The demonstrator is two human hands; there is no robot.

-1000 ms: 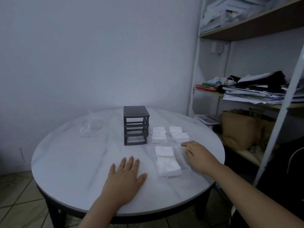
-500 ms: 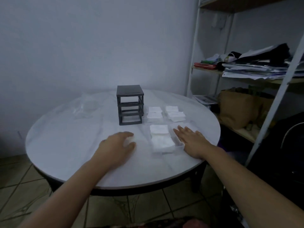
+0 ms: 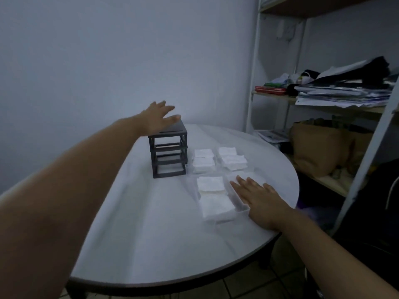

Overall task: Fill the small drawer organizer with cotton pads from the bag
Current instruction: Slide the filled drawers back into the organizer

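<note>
Mid-frame, the left hand (image 3: pixel 158 117), fingers spread and holding nothing, reaches over the dark drawer frame (image 3: pixel 169 154). The right hand (image 3: pixel 259 199) lies flat and empty on the table (image 3: pixel 151 234), just beside the nearest clear drawer (image 3: pixel 236 196), which is packed with cotton pads (image 3: pixel 210 184). Filling looks done. The next move is probably to steady the frame and slide the drawers in.

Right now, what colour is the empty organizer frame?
Dark grey, almost black, plain with no pattern. The organizer frame shows best in the head view.

A plain pale wall (image 3: pixel 108 50) stood behind the round white bench (image 3: pixel 151 234). A white-framed shelf (image 3: pixel 254 72) on the right held papers (image 3: pixel 341 93) and a brown bag (image 3: pixel 317 152). The floor (image 3: pixel 248 290) was tiled and the light dim.
</note>
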